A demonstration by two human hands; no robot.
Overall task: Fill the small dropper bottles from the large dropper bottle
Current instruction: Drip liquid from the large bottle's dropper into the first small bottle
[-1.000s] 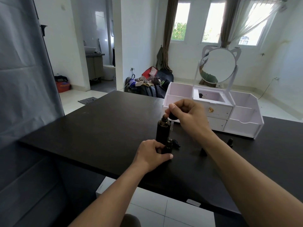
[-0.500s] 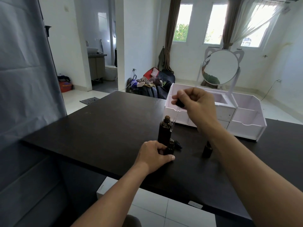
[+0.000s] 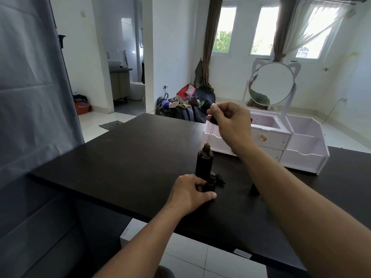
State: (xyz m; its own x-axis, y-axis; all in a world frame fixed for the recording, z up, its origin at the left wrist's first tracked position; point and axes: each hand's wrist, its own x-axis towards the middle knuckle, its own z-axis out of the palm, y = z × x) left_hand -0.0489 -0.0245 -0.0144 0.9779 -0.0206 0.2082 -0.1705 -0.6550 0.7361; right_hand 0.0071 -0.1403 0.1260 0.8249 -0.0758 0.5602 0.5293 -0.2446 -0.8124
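The right hand (image 3: 230, 125) is raised above the table, fingers and thumb pinching the black bulb of the dropper (image 3: 211, 128), whose clear glass tube slants down toward the open neck of the large dropper bottle (image 3: 204, 163) (the tip looks just above the mouth, though contact is hard to judge). The left hand (image 3: 189, 192) rests on the black table (image 3: 120, 157), fingers curled around a small dropper bottle (image 3: 211, 180) that stands uncapped just in front of the large one. Both bottles are dark amber glass, upright, touching or nearly so.
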